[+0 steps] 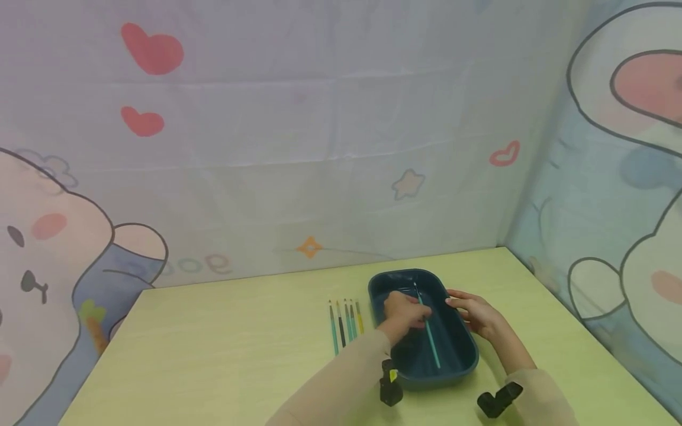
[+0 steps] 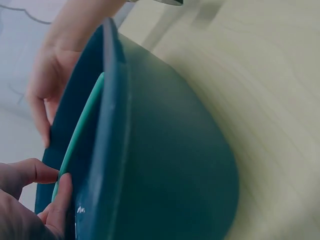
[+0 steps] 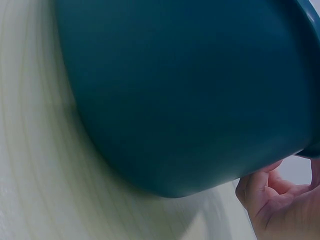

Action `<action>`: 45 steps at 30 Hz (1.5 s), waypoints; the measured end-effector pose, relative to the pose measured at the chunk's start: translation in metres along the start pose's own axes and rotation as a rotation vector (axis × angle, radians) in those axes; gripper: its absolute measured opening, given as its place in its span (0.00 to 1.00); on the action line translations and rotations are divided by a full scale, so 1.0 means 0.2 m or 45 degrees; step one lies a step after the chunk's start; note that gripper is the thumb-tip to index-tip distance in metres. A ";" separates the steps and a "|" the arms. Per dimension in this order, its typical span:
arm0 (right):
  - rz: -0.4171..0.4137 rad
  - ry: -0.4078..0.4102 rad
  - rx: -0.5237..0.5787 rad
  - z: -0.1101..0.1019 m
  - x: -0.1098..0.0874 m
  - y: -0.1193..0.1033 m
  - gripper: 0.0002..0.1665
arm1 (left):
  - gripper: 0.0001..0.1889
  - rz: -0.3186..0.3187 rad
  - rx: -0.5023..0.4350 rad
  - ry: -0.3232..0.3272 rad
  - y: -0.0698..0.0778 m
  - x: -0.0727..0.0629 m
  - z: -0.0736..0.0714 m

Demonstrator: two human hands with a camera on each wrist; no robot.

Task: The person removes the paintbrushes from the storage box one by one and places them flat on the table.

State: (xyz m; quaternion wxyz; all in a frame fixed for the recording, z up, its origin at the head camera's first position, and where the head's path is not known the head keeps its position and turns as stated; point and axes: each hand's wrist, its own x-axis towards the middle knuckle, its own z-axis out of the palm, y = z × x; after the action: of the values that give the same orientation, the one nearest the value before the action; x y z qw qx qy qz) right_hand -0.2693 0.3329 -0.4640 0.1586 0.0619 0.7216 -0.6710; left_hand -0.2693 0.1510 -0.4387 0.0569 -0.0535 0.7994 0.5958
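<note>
A dark blue rectangular basin [image 1: 458, 355] stands on the table, its long side running away from me. My left hand [image 1: 403, 315] reaches inside it and pinches a teal paintbrush [image 1: 433, 343] between thumb and finger. The brush lies lengthwise, tip pointing to the far end; the left wrist view shows the pinch on its green handle [image 2: 82, 125]. On the basin's right side, my right hand [image 1: 479, 313] holds the rim, fingers at the edge. The right wrist view has those fingers partly hidden by the basin wall [image 3: 190, 100].
Left of the basin, several paintbrushes [image 1: 341, 325] lie side by side with tips pointing away; my left sleeve [image 1: 341, 378] covers their lower ends. The pale yellow table [image 1: 213, 343] meets a printed cloth backdrop [image 1: 256, 195] behind and another cloth at the right.
</note>
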 end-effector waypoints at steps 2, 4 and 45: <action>-0.004 -0.005 -0.007 0.00 0.00 0.00 0.40 | 0.11 -0.001 0.007 -0.006 0.01 0.00 -0.02; -0.007 -0.008 -0.008 0.00 -0.01 -0.01 0.40 | 0.11 -0.009 0.014 -0.011 0.02 0.00 -0.04; -0.019 -0.040 0.003 -0.01 -0.01 0.00 0.42 | 0.21 0.031 -0.301 -0.142 0.03 -0.05 -0.39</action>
State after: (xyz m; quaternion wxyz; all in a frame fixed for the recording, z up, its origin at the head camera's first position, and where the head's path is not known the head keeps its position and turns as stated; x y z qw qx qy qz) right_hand -0.2679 0.3342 -0.4631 0.1649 0.0461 0.7185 -0.6741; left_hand -0.2633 0.0792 -0.4088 0.0873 -0.0169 0.7198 0.6885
